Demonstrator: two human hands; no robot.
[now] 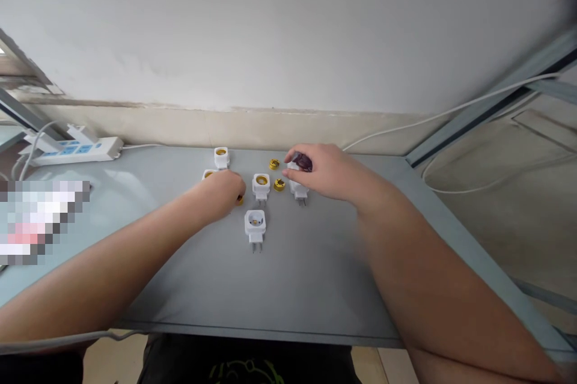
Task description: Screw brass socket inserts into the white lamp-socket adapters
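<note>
My left hand (222, 195) is closed, its fingertips at a small yellow ring-shaped piece (240, 200) that they mostly cover. A white plug-in lamp socket (208, 174) is partly hidden behind that hand. Over another white two-pin socket (299, 190), my right hand (327, 172) is curled around a dark brownish object (303, 161) whose kind I cannot make out. Between the hands stands a white socket with a yellow insert (261, 184), beside two loose yellow ring pieces (279, 184). Nearer to me lies a white socket without a yellow insert (255, 223).
A further white socket (221, 157) stands toward the back of the grey table (288, 288). At the left are a power strip (81, 151) with plugs and a blurred-out flat item (40, 222). A white cable (406, 125) runs along the right, by the metal frame.
</note>
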